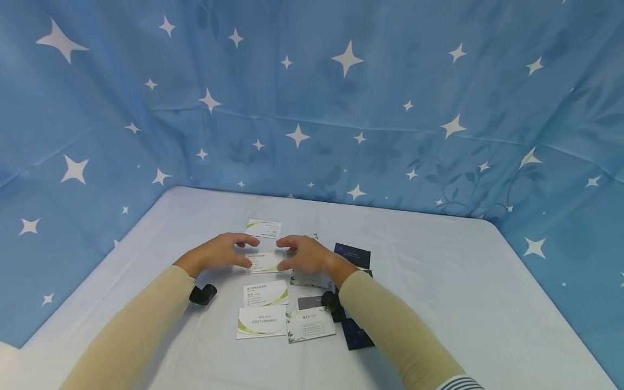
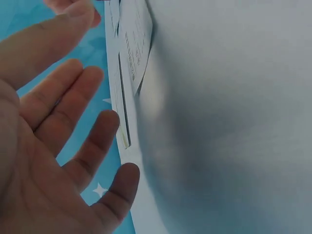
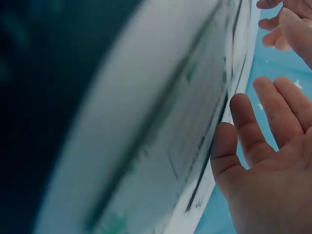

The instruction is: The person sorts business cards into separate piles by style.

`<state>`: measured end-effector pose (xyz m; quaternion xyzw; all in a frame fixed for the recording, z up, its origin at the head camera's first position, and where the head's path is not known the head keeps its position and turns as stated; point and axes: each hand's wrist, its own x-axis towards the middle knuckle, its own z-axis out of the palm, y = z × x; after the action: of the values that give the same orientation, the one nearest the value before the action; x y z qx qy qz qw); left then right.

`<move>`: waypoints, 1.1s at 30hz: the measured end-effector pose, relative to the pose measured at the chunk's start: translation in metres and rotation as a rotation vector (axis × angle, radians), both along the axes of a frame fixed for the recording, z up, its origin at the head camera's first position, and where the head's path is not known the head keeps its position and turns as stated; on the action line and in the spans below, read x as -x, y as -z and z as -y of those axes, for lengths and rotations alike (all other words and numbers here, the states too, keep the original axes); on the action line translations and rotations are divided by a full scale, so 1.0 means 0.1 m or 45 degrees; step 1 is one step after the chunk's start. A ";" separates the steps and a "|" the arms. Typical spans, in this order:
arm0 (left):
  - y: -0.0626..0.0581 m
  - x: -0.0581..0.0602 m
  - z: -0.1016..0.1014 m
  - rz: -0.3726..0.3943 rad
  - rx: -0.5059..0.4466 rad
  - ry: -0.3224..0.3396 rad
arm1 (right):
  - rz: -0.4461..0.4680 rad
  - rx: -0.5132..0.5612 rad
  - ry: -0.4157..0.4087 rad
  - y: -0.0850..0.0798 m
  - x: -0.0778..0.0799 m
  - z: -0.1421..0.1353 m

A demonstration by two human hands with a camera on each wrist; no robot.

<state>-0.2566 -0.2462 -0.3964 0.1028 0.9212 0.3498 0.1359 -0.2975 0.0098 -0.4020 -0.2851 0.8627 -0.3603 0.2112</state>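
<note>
My left hand (image 1: pixel 218 252) and right hand (image 1: pixel 311 254) face each other above a white business card with gold curves (image 1: pixel 264 263). Both have relaxed, spread fingers with nothing between them. Farther back lies another gold-curved card (image 1: pixel 264 228); nearer are a third one (image 1: pixel 266 293) and a COMPANY LOGO card (image 1: pixel 262 321). Under the right hand, a leaf-patterned card (image 1: pixel 312 279) is partly hidden. In the left wrist view, the left palm and fingers (image 2: pixel 92 141) are held beside the cards. The right wrist view shows the right fingers (image 3: pixel 226 146) close to a leaf-patterned card.
A leaf-edged card (image 1: pixel 311 325) and a grey card (image 1: pixel 310 303) lie toward the front. Dark blue cards (image 1: pixel 353 255) form a column at the right, partly behind the right forearm. Black wrist devices (image 1: pixel 203 294) show at both wrists. A blue star-patterned curtain (image 1: pixel 312 108) borders the white table (image 1: pixel 468 292).
</note>
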 end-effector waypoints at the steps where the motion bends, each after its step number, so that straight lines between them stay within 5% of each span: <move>1: 0.02 -0.02 0.00 0.006 0.012 -0.003 | 0.001 -0.012 -0.003 0.02 -0.01 0.00; 9: 0.13 -0.08 0.00 -0.010 0.045 -0.002 | -0.035 -0.076 0.028 0.09 -0.03 0.04; 22: 0.13 -0.08 -0.02 -0.068 0.051 -0.005 | -0.117 -0.172 0.052 0.08 -0.06 0.10; 33: 0.15 -0.07 0.04 0.010 -0.110 -0.110 | -0.100 -0.146 0.123 0.08 -0.05 0.12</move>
<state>-0.2496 -0.2507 -0.4117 0.0675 0.9083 0.3952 0.1196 -0.2926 -0.0022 -0.4102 -0.2446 0.9023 -0.3086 0.1754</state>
